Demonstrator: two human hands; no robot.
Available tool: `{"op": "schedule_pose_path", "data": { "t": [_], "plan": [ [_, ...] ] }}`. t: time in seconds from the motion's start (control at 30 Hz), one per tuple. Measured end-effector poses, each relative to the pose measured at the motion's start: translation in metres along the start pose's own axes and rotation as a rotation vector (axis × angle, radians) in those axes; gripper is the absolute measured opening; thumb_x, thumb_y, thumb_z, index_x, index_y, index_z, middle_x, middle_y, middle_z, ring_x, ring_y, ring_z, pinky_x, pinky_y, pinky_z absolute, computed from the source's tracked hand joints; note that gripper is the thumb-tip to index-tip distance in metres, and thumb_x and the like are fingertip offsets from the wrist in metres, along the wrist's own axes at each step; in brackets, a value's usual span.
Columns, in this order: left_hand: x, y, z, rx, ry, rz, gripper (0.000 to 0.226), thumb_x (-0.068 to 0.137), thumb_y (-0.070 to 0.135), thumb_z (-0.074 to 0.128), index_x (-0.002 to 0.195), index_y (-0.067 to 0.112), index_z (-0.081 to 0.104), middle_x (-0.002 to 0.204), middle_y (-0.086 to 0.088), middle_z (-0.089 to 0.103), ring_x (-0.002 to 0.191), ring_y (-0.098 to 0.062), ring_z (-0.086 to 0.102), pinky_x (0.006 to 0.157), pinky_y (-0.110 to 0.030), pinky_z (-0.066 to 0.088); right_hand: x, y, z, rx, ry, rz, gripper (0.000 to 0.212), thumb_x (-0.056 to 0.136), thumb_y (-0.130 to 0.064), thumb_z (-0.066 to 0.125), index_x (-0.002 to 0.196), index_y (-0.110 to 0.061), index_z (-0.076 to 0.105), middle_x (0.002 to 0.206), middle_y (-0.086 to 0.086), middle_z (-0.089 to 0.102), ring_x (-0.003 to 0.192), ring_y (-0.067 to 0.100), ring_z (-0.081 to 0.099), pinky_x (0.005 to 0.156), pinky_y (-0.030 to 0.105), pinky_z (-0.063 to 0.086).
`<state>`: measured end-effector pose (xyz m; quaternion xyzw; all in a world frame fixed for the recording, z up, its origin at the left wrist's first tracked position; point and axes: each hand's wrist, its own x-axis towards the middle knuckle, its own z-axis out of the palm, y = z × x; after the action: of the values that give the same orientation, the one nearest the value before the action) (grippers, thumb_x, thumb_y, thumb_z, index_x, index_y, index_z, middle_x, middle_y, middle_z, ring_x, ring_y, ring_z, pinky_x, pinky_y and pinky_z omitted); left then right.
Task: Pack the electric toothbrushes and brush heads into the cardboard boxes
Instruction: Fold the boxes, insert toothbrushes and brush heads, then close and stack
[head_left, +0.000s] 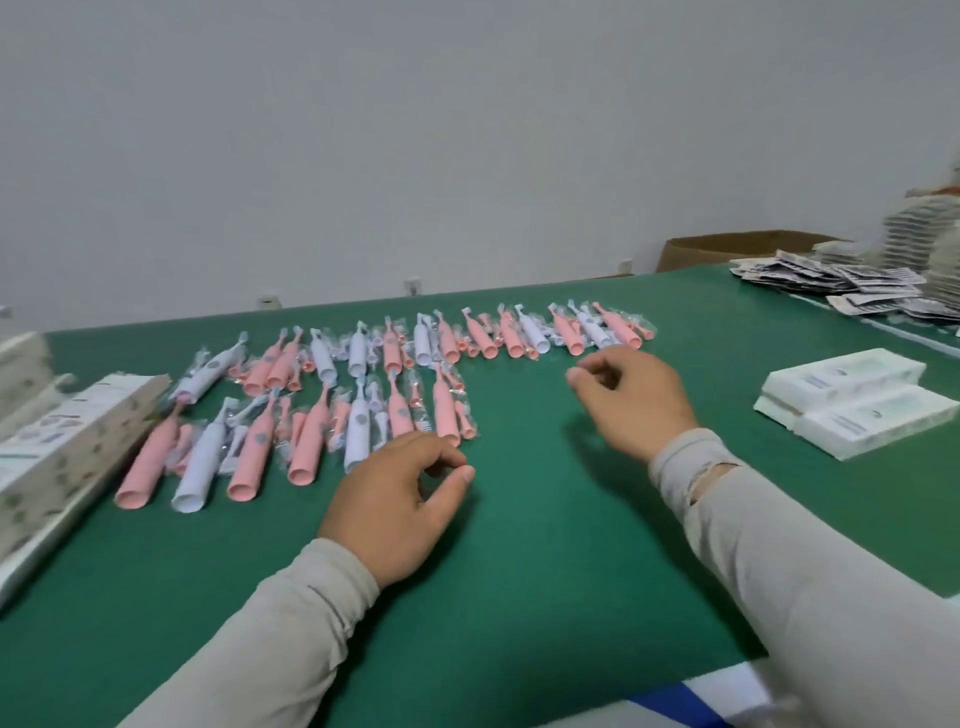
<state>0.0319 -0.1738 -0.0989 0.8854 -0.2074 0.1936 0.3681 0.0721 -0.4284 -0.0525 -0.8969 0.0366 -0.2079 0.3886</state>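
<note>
Head view, green table (545, 597), grey wall (415, 130), brown carton (727, 247)

Green table (545, 571). Pink and white toothbrushes (311, 410) with bagged brush heads (415, 395) in two rows across the far middle. White boxes (852, 400) right, printed cartons (67, 441) left, sachet pile (841, 286) far right.
</note>
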Motion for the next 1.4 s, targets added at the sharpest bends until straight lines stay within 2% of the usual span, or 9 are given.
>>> {"op": "schedule_pose_path", "data": {
  "t": [0.17,0.47,0.6,0.7,0.93,1.1,1.2,1.27,1.4],
  "plan": [
    [-0.021,-0.006,-0.041,0.238,0.069,-0.112,0.011,0.091,0.041,0.060,0.096,0.032,0.066,0.095,0.015,0.062,0.092,-0.012,0.059,0.082,-0.038,0.052,-0.026,-0.089,0.098,0.231,-0.231,-0.206,0.026,0.089,-0.030,0.064,0.064,-0.025,0.065,0.061,-0.016,0.064,0.064,0.008,0.062,0.068,0.029,0.052],
    [-0.066,-0.045,-0.165,0.807,0.230,-0.436,0.039,0.094,0.041,0.056,0.127,0.020,0.057,0.134,-0.002,0.055,0.122,-0.025,0.048,0.096,-0.038,0.043,-0.052,-0.084,0.138,0.081,-0.089,-0.507,0.015,0.094,-0.037,0.060,0.085,-0.028,0.069,0.076,-0.015,0.062,0.071,0.013,0.056,0.064,0.024,0.038],
    [-0.071,-0.063,-0.203,1.074,0.104,-0.748,0.053,0.096,0.043,0.051,0.140,0.014,0.045,0.152,-0.008,0.039,0.139,-0.030,0.034,0.111,-0.041,0.033,-0.059,-0.087,0.142,0.101,-0.177,-0.464,0.013,0.093,-0.037,0.059,0.081,-0.035,0.064,0.077,-0.025,0.059,0.072,-0.003,0.053,0.062,0.018,0.036],
    [-0.074,-0.073,-0.207,1.178,0.006,-0.818,0.043,0.096,0.044,0.049,0.129,0.017,0.054,0.138,-0.007,0.052,0.128,-0.031,0.046,0.105,-0.039,0.038,-0.061,-0.090,0.141,0.103,-0.185,-0.457,0.012,0.093,-0.036,0.059,0.083,-0.035,0.066,0.077,-0.025,0.058,0.072,-0.005,0.051,0.061,0.015,0.034],
    [-0.062,-0.076,-0.201,1.250,0.068,-0.750,0.024,0.094,0.033,0.049,0.114,0.020,0.046,0.107,-0.003,0.064,0.096,-0.030,0.063,0.089,-0.038,0.043,-0.057,-0.085,0.138,0.095,-0.159,-0.440,0.016,0.092,-0.035,0.059,0.081,-0.028,0.068,0.075,-0.018,0.062,0.070,0.004,0.055,0.062,0.023,0.044],
    [-0.059,-0.072,-0.207,0.994,0.420,-0.692,0.012,0.094,0.025,0.050,0.097,0.019,0.041,0.062,0.000,0.051,0.052,-0.021,0.046,0.062,-0.033,0.039,-0.058,-0.087,0.135,0.131,-0.122,-0.465,0.014,0.092,-0.033,0.060,0.081,-0.030,0.068,0.074,-0.022,0.060,0.073,-0.003,0.051,0.063,0.023,0.041],
    [-0.060,-0.057,-0.206,0.632,0.726,-0.586,0.018,0.092,0.029,0.058,0.102,0.024,0.044,0.078,0.003,0.057,0.064,-0.025,0.053,0.065,-0.034,0.042,-0.059,-0.090,0.136,0.187,-0.083,-0.474,0.011,0.091,-0.030,0.063,0.083,-0.029,0.069,0.072,-0.022,0.060,0.072,-0.002,0.052,0.062,0.021,0.040],
    [-0.048,-0.039,-0.193,0.115,0.877,-0.523,0.022,0.088,0.027,0.069,0.102,0.028,0.052,0.098,0.005,0.067,0.081,-0.019,0.067,0.069,-0.033,0.053,-0.061,-0.095,0.139,0.353,-0.132,-0.399,0.011,0.091,-0.029,0.065,0.081,-0.031,0.070,0.071,-0.016,0.064,0.068,0.001,0.056,0.060,0.017,0.043],
    [-0.015,-0.014,-0.138,-0.796,0.589,-0.576,0.022,0.096,0.013,0.063,0.117,0.015,0.061,0.103,-0.008,0.076,0.077,-0.022,0.072,0.052,-0.033,0.053,-0.068,-0.109,0.136,0.815,-0.405,-0.151,0.022,0.096,-0.032,0.063,0.078,-0.031,0.075,0.081,-0.005,0.074,0.062,0.007,0.062,0.057,0.026,0.051]
  ]
}}
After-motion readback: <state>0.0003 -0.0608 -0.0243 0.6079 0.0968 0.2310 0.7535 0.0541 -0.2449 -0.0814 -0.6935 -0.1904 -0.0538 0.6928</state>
